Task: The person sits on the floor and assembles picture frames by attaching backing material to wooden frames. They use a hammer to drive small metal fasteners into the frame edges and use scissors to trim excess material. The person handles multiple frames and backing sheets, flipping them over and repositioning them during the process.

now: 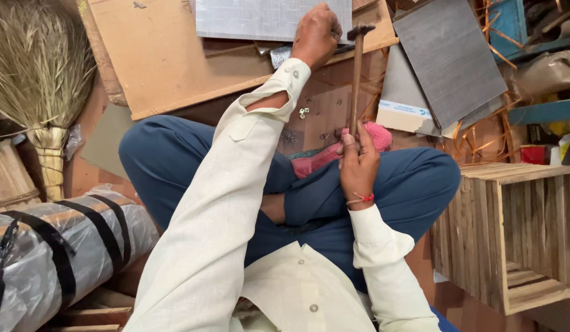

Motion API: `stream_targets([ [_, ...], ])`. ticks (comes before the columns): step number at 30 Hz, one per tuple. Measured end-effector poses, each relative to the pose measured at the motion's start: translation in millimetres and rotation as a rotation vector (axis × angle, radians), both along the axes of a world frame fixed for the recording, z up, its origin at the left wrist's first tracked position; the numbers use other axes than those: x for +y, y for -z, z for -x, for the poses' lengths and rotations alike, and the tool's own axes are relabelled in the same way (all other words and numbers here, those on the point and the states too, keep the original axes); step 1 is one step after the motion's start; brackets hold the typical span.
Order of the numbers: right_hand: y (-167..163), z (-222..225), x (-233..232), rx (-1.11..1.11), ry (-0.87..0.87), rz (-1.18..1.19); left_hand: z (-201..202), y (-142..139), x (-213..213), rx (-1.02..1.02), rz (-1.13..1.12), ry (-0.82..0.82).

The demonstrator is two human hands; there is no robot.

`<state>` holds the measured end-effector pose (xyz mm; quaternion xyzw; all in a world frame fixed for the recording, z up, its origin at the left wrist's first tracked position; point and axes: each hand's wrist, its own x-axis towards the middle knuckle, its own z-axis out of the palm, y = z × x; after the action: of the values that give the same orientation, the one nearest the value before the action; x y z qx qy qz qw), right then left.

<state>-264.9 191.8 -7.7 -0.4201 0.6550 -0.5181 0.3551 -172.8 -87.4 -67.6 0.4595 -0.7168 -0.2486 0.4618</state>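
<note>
Hammer (357, 74): raised just right of grey panel (260, 18) | your right hand (359, 163) clamps its handle | left hand (316, 35) pinches closed at panel's edge | risk: head glances onto those fingers.

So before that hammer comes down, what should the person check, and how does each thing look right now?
1. Hold on the hammer: the right hand is closed around the lower end of the wooden handle. Ok.
2. Hammer head: raised, beside the left hand, very close to the knuckles. Not ok.
3. What the left hand steadies: it rests at the edge of the grey panel; any nail under it is hidden. Cannot tell.
4. Panel support: it lies on a brown board. Ok.
5. Floor near the knees: small metal fittings lie loose. Not ok.
</note>
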Motion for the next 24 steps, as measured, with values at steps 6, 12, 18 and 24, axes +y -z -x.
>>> stream_targets([
  [6,-3,-1,-13,0.3,0.003,-0.055,5,2,-2,-0.019,-0.008,-0.07],
  [12,-1,4,-14,0.353,0.022,0.039,6,0,-1,-0.056,-0.031,-0.047],
  [18,-9,7,-14,0.175,-0.019,-0.05,3,-4,-1,-0.012,0.004,-0.07],
  [24,-18,7,-11,0.342,0.039,0.076,-10,-4,-4,0.113,0.005,-0.117],
])
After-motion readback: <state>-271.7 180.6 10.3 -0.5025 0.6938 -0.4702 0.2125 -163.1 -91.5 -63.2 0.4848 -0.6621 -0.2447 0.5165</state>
